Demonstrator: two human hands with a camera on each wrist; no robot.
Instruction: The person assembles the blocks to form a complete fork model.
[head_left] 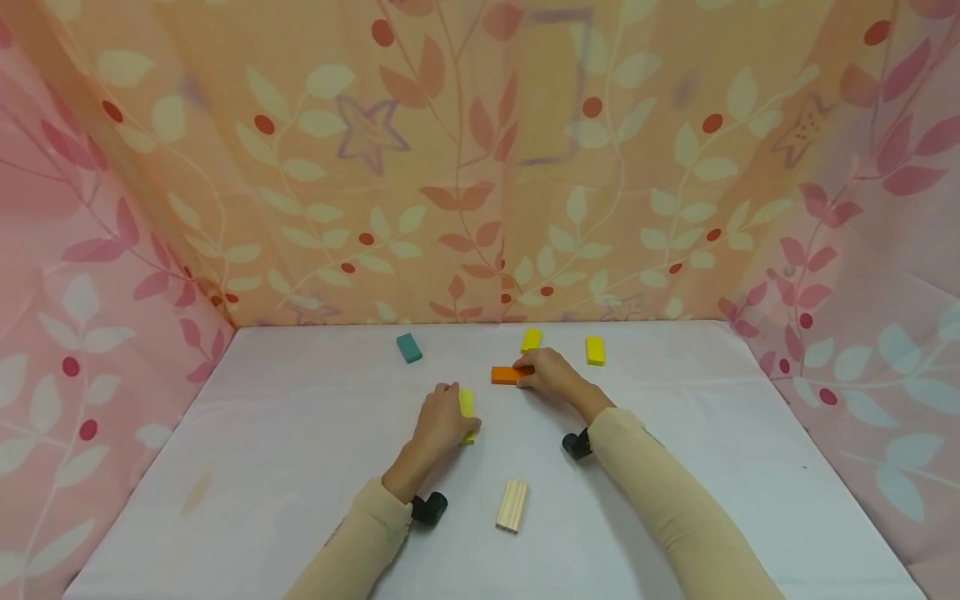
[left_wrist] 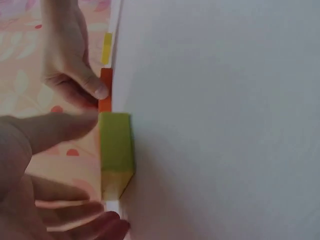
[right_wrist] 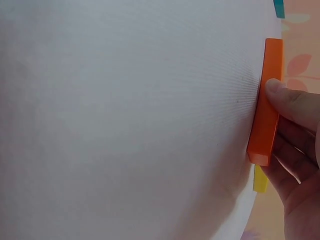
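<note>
My right hand (head_left: 551, 372) pinches one end of an orange rectangular block (head_left: 504, 376); in the right wrist view the thumb lies on the face of the orange block (right_wrist: 266, 110) and the fingers are behind it. Nearer and to the left, my left hand (head_left: 438, 421) is at a yellow-green block (head_left: 467, 404). In the left wrist view the thumb and fingers stand apart around the yellow-green block (left_wrist: 116, 142), the thumb straight and the fingers loosely bent, with no clear grip on it.
A teal block (head_left: 409, 347) lies at the back left. Two yellow blocks, one (head_left: 532, 339) behind the right hand and another (head_left: 595, 351) farther right, lie near the back edge. A ridged pale wooden piece (head_left: 512, 506) is near the front. Patterned cloth (head_left: 450, 208) surrounds the white table (head_left: 300, 467).
</note>
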